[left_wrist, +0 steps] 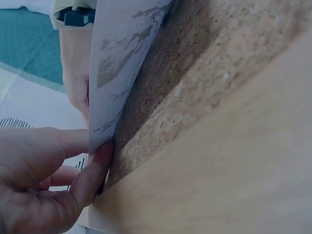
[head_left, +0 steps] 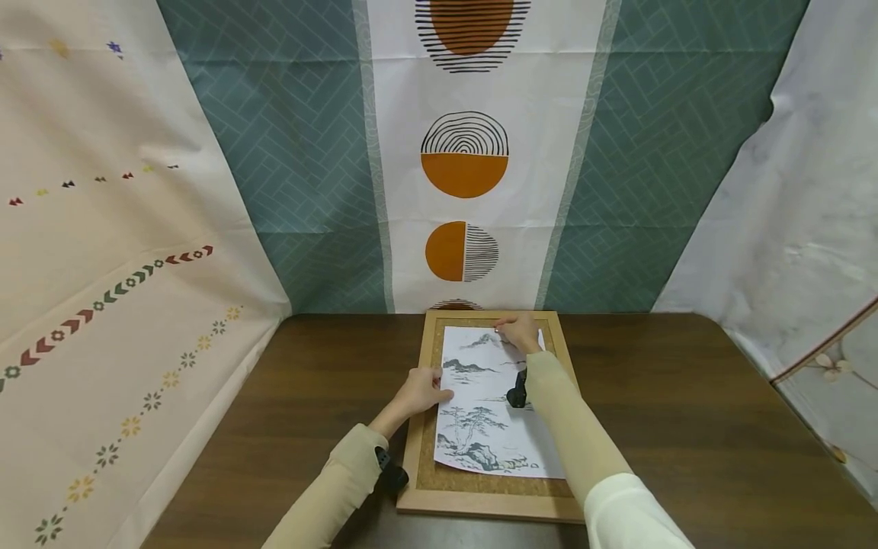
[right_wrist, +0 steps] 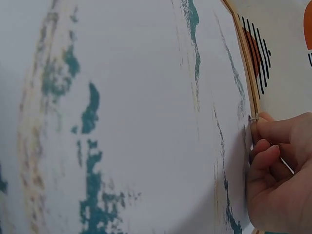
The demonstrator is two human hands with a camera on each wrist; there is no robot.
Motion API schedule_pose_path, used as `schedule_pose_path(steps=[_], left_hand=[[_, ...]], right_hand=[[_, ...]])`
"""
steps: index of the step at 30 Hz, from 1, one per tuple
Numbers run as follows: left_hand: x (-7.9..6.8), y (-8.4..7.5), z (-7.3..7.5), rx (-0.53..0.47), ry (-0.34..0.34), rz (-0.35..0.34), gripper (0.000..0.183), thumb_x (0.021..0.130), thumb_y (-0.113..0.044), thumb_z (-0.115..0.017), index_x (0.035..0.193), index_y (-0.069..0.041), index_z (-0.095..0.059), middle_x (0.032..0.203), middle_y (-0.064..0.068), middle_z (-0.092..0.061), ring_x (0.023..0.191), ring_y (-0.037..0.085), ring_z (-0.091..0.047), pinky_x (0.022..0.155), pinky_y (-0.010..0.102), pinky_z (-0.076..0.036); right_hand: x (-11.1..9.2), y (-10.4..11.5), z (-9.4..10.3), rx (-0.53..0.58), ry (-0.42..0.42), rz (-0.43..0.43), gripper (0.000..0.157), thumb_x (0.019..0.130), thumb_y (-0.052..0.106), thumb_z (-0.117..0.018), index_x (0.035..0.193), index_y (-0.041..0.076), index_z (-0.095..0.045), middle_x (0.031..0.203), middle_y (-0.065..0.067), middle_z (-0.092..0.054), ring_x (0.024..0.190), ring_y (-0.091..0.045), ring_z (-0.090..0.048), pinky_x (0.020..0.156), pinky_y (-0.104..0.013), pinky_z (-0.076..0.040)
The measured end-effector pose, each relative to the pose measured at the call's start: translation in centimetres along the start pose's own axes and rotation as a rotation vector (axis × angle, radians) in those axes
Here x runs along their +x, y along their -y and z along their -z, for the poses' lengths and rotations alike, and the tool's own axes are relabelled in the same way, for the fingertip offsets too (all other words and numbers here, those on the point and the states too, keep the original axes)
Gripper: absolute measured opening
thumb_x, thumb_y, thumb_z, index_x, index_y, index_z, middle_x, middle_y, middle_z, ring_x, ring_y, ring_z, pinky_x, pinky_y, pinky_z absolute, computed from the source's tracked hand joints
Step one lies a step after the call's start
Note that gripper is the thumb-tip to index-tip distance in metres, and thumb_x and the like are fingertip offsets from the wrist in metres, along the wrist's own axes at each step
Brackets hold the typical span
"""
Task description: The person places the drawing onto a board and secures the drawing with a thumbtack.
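A sheet of paper (head_left: 480, 389) printed with an ink landscape of hills and trees lies over a wood-framed corkboard (head_left: 494, 503). My left hand (head_left: 420, 390) pinches the sheet's left edge about halfway up. In the left wrist view, that edge stands lifted off the cork (left_wrist: 195, 83) beside the thumb and fingers. Up at the top edge of the sheet, my right hand (head_left: 520, 333) pinches a small clear pushpin (right_wrist: 253, 118). The pin is close to the paper and the board's top frame; its point is hidden.
The corkboard lies on a dark brown wooden table (head_left: 329, 381), its top near the table's back edge. Behind hangs a teal and white cloth (head_left: 466, 152) with orange circles. Pale cloths with patterns cover the left and right sides.
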State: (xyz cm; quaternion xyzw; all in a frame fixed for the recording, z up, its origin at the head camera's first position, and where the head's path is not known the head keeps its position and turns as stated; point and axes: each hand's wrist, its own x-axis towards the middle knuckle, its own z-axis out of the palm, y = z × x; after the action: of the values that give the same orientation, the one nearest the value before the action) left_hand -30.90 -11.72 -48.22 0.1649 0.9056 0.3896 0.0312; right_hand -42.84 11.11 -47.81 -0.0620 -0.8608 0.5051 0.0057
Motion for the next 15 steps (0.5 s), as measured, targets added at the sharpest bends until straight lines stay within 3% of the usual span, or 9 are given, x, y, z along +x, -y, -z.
schedule_pose_path(steps=[8,15], left_hand=[[-0.13,-0.07,-0.22,-0.007,0.013,0.018,0.043,0.083,-0.006,-0.071,0.061,-0.01,-0.033,0.053,-0.005,-0.031,0.049,0.008,-0.028,0.048,0.021,-0.025],[0.09,-0.13,-0.14,-0.02,0.0,0.01,0.045,0.082,-0.005,-0.07,0.06,-0.011,-0.031,0.053,-0.005,-0.028,0.048,0.009,-0.026,0.048,0.022,-0.025]], right_hand=[[-0.83,-0.04,-0.08,-0.003,-0.038,0.009,0.018,0.088,0.009,-0.064,0.099,0.0,-0.075,0.113,-0.018,-0.069,0.109,-0.034,-0.059,0.093,-0.044,-0.046],[-0.53,0.12,0.05,-0.001,-0.031,0.011,0.019,0.087,0.009,-0.062,0.099,0.001,-0.075,0.114,-0.017,-0.068,0.105,-0.033,-0.059,0.085,-0.039,-0.047]])
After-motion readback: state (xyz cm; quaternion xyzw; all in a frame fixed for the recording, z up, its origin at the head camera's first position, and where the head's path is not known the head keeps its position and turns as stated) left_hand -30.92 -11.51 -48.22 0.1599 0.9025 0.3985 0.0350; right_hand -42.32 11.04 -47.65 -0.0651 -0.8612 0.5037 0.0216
